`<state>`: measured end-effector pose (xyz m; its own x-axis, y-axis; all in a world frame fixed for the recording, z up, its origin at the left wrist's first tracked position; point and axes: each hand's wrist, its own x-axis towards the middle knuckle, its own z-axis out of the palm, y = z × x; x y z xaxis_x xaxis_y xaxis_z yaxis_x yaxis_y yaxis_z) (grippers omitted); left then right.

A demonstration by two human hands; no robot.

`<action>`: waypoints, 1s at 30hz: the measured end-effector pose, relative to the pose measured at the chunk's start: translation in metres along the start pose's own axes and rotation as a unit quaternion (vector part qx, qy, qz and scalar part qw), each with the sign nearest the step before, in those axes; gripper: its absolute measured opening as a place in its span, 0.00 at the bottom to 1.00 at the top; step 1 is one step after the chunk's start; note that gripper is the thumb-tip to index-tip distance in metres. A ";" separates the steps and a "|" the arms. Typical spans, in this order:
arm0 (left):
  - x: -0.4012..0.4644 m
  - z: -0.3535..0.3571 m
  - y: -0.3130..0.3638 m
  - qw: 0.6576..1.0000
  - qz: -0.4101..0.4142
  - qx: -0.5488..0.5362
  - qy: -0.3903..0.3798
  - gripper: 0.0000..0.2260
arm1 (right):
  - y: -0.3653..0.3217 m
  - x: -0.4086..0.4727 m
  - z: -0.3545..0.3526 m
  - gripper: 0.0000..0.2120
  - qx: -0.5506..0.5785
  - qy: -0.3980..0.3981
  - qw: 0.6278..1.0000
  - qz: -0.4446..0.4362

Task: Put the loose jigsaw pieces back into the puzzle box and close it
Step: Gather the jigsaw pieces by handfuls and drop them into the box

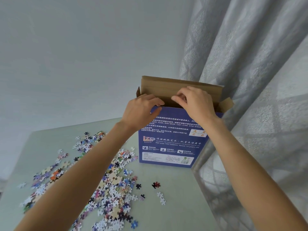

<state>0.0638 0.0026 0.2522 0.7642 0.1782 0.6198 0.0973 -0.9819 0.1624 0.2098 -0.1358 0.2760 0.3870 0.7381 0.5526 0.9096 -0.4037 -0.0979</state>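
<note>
Both bare forearms come in from the bottom edge, cut off below the elbows, and reach up over the table [175,189], a pale green top. Beneath and beside the left forearm lie the loose jigsaw pieces [106,184], a wide scatter of many colours; the arm hides part of the heap, and the nearest pieces run out of view at the bottom edge. A few stray pieces [156,184] lie apart to the right, nearer the box. Farther back the blue puzzle box [168,144] stands upright on the table, its printed back facing the camera, its top open with the brown lid flap [166,84] raised behind and a small side flap [225,105] sticking out to the right. The left hand [141,110] grips the near top edge of the box, thumb on the front and fingers curled over the rim. The right hand [193,102] hovers at the opening with fingers bent; whether it pinches anything cannot be told. The inside of the box is hidden. A grey patterned curtain [250,80] hangs just beside the box on the right, and a plain wall [83,55] stands behind.
</note>
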 end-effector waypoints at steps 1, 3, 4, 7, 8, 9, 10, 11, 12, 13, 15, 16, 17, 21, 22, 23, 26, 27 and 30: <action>0.000 0.000 0.000 1.000 0.000 -0.003 -0.001 0.06 | 0.000 -0.001 0.001 0.12 0.018 0.013 1.000 -0.012; -0.001 0.000 0.000 1.000 0.001 -0.006 0.000 0.07 | 0.001 -0.003 0.002 0.07 0.053 0.026 0.998 -0.028; -0.001 0.000 0.000 1.000 0.001 -0.007 0.002 0.07 | 0.002 -0.005 0.002 0.07 0.066 0.029 0.997 -0.029; -0.005 -0.001 0.000 1.000 0.012 -0.004 0.029 0.07 | -0.004 -0.017 -0.005 0.08 0.103 0.075 0.991 -0.033; -0.010 -0.003 0.001 0.999 0.015 -0.001 0.043 0.08 | -0.010 -0.026 -0.007 0.08 0.120 0.095 0.988 -0.036; -0.016 -0.004 0.003 0.998 0.015 0.000 0.060 0.08 | -0.018 -0.037 -0.007 0.08 0.132 0.110 0.984 -0.042; -0.026 -0.006 0.006 0.997 0.010 -0.005 0.079 0.09 | -0.026 -0.052 -0.006 0.08 0.136 0.118 0.982 -0.053; -0.038 -0.008 0.009 0.995 0.003 -0.016 0.098 0.09 | -0.035 -0.068 -0.002 0.08 0.137 0.116 0.982 -0.066; -0.056 -0.008 0.013 0.993 -0.008 -0.030 0.113 0.08 | -0.045 -0.089 0.007 0.08 0.138 0.101 0.982 -0.079; -0.074 -0.007 0.016 0.992 -0.018 -0.045 0.119 0.08 | -0.052 -0.109 0.018 0.08 0.138 0.080 0.983 -0.088; -0.123 0.000 0.019 0.991 -0.048 -0.073 0.101 0.08 | -0.068 -0.154 0.052 0.09 0.149 0.008 0.986 -0.076; -0.149 0.004 0.019 0.991 -0.071 -0.084 0.081 0.08 | -0.075 -0.177 0.069 0.09 0.156 -0.037 0.985 -0.055; -0.176 0.010 0.018 0.989 -0.102 -0.092 0.050 0.09 | -0.081 -0.198 0.088 0.09 0.163 -0.090 0.982 -0.030; -0.286 0.031 0.013 0.951 -0.269 -0.096 -0.115 0.11 | -0.092 -0.267 0.149 0.17 0.160 -0.325 0.928 0.088; -0.309 0.035 0.011 0.930 -0.317 -0.089 -0.166 0.13 | -0.091 -0.277 0.160 0.20 0.144 -0.368 0.911 0.115; -0.328 0.037 0.009 0.904 -0.361 -0.081 -0.215 0.17 | -0.090 -0.283 0.168 0.22 0.124 -0.390 0.901 0.144; -0.370 0.039 0.004 0.824 -0.459 -0.051 -0.327 0.29 | -0.094 -0.287 0.187 0.28 0.100 -0.392 0.879 0.252; -0.378 0.040 0.003 0.806 -0.479 -0.048 -0.343 0.33 | -0.099 -0.283 0.192 0.29 0.100 -0.390 0.871 0.280; -0.392 0.043 -0.002 0.783 -0.517 -0.048 -0.342 0.37 | -0.120 -0.268 0.208 0.30 0.094 -0.396 0.864 0.297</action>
<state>-0.2089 -0.0683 -0.0239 0.4737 0.7673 -0.4323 0.8667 -0.3192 0.3833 0.0281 -0.1730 -0.0324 0.7084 0.5991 -0.3731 0.4943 -0.7985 -0.3437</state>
